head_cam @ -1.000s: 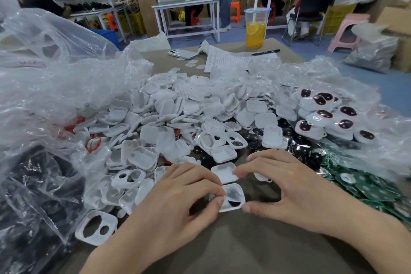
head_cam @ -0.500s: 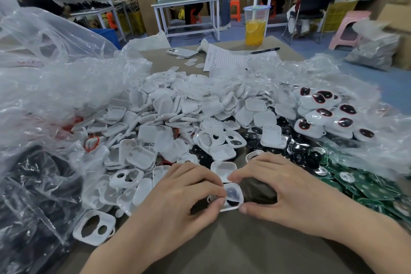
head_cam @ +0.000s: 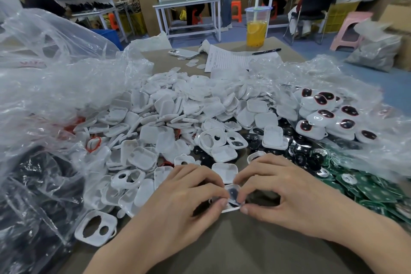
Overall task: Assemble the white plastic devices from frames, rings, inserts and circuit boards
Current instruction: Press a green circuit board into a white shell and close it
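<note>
Hands 2: left hand (head_cam: 178,204), right hand (head_cam: 291,196) | pinching 1 frame (head_cam: 233,198)

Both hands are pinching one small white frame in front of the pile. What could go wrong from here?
1. The frame is pinched only at its edges by the left hand and right hand; it might slip or seat crooked.
2. The loose pile of white parts sits just behind the knuckles, so a nudge could slide pieces into the work spot.
</note>
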Tool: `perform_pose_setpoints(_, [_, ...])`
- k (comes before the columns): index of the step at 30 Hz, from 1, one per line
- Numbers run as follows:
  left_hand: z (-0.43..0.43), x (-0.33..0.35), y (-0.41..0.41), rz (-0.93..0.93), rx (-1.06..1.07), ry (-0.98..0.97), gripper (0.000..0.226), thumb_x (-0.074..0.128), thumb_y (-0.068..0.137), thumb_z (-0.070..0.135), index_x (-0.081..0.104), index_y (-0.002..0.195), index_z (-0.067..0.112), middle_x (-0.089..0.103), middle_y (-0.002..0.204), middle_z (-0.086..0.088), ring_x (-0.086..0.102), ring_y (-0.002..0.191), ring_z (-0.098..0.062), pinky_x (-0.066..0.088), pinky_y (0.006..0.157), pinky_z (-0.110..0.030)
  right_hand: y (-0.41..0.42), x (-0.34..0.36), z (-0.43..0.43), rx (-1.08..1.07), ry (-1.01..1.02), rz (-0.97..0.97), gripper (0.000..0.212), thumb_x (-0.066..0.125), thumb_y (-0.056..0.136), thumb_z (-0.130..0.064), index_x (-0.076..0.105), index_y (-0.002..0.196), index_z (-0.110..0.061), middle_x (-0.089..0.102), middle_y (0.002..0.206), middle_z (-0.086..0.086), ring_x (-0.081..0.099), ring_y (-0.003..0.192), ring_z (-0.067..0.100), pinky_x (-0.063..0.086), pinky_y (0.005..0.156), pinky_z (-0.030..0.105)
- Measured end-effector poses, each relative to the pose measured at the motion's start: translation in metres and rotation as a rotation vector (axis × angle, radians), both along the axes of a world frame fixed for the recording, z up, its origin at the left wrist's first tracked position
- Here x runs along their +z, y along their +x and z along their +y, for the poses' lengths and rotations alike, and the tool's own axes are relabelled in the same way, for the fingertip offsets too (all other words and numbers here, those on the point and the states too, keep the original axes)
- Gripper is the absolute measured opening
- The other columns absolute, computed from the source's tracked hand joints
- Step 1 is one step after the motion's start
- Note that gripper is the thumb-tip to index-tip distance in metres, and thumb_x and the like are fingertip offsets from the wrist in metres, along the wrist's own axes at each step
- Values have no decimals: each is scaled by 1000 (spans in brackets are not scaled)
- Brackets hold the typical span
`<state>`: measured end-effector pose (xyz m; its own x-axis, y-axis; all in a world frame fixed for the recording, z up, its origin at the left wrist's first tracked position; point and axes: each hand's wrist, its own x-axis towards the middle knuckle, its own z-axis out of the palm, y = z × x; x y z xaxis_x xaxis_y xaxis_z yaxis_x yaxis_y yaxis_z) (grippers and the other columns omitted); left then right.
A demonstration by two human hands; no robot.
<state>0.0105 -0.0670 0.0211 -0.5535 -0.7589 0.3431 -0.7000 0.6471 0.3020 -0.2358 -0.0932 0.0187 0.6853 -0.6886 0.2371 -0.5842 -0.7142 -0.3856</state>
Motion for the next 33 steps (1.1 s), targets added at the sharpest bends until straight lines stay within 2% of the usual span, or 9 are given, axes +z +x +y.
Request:
perform_pose_setpoints(4, [2, 2, 2, -4, 6, 35, 26, 46, 105, 42, 71, 103, 35, 57, 111, 24, 50, 108, 2, 39, 94, -25, 0, 0, 1, -12, 21, 4, 15, 59, 90, -57, 67, 97, -47, 56, 115, -32, 45, 120, -2, 33, 105, 19])
perform_pose_setpoints(9, [5, 4, 2, 29, 21, -2, 30, 45, 104, 39, 73, 99, 31, 59, 111, 22, 52, 107, 0, 38, 95, -24, 0, 0, 2, -23, 38, 10, 16, 60, 89, -56, 69, 97, -46, 56, 116, -32, 43, 121, -3, 27, 105, 13])
perform_pose_setpoints(15, [3, 7, 8, 88, 57, -79, 48, 42, 105, 39, 67, 70, 20, 62, 99, 23, 54, 97, -2, 42, 87, -29, 0, -1, 3, -39, 39, 3, 16, 61, 88, -56, 69, 96, -44, 57, 115, -32, 44, 120, -5, 30, 105, 16])
perform_pose_setpoints(20, [3, 6, 5, 27, -5, -56, 41, 44, 105, 39, 72, 78, 26, 65, 97, 24, 55, 100, -1, 41, 90, -28, 1, 2, 3, -38, 49, 12, 16, 60, 89, -56, 69, 96, -45, 57, 115, -32, 44, 121, -4, 30, 104, 15])
perform_pose_setpoints(24, [3, 5, 2, 10, -7, -20, 33, 44, 104, 39, 68, 84, 28, 63, 98, 24, 53, 101, -3, 41, 90, -29, 1, 3, 3, -39, 61, 19, 16, 59, 89, -56, 68, 97, -45, 55, 116, -32, 42, 122, -4, 29, 104, 14])
perform_pose_setpoints(28, [3, 4, 3, 0, 16, -27, 34, 46, 104, 38, 66, 79, 25, 60, 102, 22, 50, 103, -3, 40, 92, -28, 2, 2, 3, -42, 57, 19, 17, 58, 88, -56, 67, 96, -44, 55, 116, -32, 43, 123, -3, 31, 106, 18])
perform_pose_setpoints(33, [3, 4, 5, -14, 51, -18, 42, 40, 106, 42, 64, 76, 23, 58, 106, 19, 50, 108, -6, 40, 91, -29, 2, 1, 3, -44, 49, 17, 16, 57, 88, -57, 65, 95, -45, 54, 115, -32, 44, 122, -2, 33, 106, 22])
